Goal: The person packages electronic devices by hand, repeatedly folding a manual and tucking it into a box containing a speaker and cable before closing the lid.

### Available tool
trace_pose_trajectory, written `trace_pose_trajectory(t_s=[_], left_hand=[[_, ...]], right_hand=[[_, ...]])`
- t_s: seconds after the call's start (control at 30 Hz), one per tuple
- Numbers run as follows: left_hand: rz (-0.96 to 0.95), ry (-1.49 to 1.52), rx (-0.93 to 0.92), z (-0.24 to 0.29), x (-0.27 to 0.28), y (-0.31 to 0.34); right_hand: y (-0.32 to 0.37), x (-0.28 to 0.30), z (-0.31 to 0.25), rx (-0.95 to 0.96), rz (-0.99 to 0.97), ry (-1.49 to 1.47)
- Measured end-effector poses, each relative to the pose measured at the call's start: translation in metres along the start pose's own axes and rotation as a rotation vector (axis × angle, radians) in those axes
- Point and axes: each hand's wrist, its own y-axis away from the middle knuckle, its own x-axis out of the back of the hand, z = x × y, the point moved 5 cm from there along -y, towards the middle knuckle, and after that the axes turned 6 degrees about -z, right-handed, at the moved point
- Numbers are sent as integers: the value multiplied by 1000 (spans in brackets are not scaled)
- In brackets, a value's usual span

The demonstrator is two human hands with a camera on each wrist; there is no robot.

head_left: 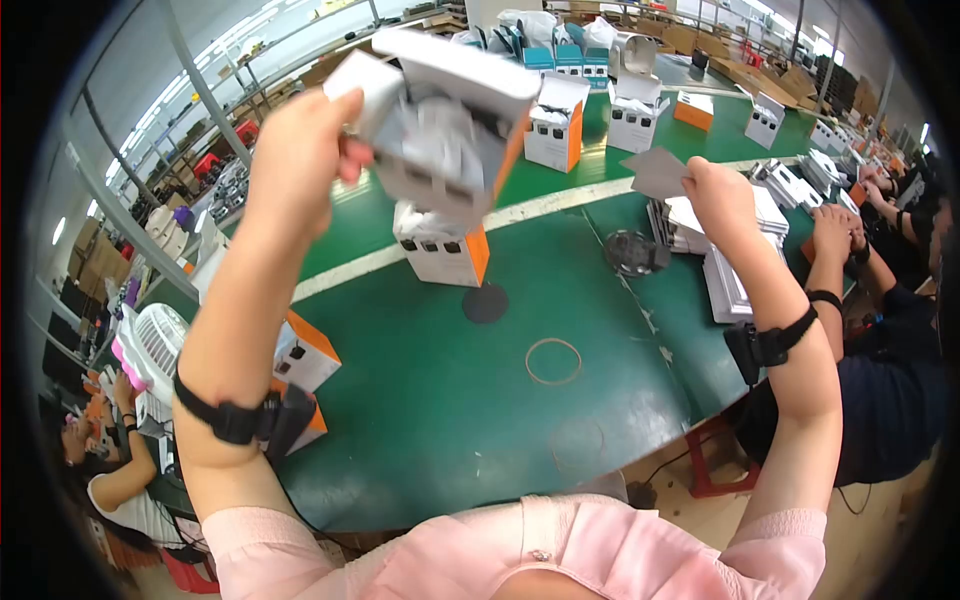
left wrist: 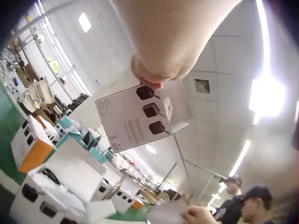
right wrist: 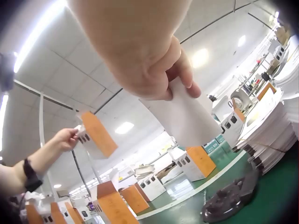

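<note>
Your left hand (head_left: 300,150) grips an open white-and-orange cardboard box (head_left: 430,190) by its upper edge, fingers and thumb closed on the card; the box is up in the air over the worktop's far half, tilted, its flaps raised and some pale, crumpled wrapping inside. Your right hand (head_left: 722,200) pinches a flat, pale grey sheet (head_left: 657,174) between thumb and fingers, holding it aloft towards the worktop's far right corner.

Below the raised box, a second white box with an orange side (head_left: 440,255) stands on the green worktop (head_left: 420,400) by the long white strip (head_left: 540,209); you cannot tell from here whether the two touch. Just in front of it lies a flat, round black disc (head_left: 485,303), and nearer your edge a thin tan ring (head_left: 553,361). To the right sit a shallow, dark round dish-like piece (head_left: 632,252) and, close beside it towards the right edge, a pile of flat white card pieces (head_left: 735,285). At the left edge stands another white-and-orange box (head_left: 308,358), near your left forearm
</note>
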Motion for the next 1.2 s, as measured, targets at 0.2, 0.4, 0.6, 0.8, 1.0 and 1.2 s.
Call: trace_pose_trajectory(t_s=[0.2,0.4,0.6,0.8,1.0,1.2], left_hand=[[-107,222,383,-48,-23,139],[22,594,484,-108,-31,188],[191,782,455,-117,-29,210],[-149,644,-49,-67,-20,227],[-462,1358,414,-53,-64,223],[-417,968,491,-74,-54,226]], right_hand=[[51,-6,-46,134,-162,-29],[110,-18,-76,246,-650,-217],[113,27,-86,96,-569,-820],[125,118,-140,318,-37,-791],[157,125,-207,1002,479,-515],[139,96,-195,536,-171,-1100]])
